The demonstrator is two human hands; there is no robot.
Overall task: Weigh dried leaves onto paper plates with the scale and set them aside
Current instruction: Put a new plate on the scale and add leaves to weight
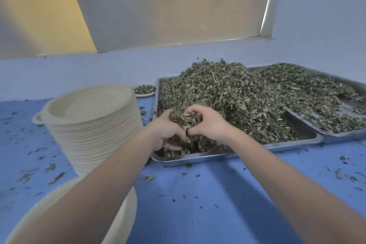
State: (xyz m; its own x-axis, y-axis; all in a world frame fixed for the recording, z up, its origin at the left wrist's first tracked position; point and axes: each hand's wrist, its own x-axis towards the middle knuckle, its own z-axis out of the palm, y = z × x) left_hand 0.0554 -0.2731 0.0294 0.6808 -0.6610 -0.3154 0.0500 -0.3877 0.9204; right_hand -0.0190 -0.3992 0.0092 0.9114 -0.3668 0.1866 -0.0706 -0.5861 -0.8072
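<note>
A big heap of dried green leaves (227, 93) fills a steel tray (198, 156) on the blue table. My left hand (166, 130) and my right hand (208, 123) are cupped together over the tray's near left corner, and they hold a clump of leaves (186, 119) between them. A tall stack of beige paper plates (91, 123) stands left of the tray. Another paper plate (122, 212) lies at the near left, partly hidden under my left forearm. No scale is in view.
A second steel tray (340, 134) with leaves sits at the right, overlapping the first. A small plate of leaves (144, 90) rests behind the stack by the wall. Leaf crumbs are scattered over the blue table (198, 204).
</note>
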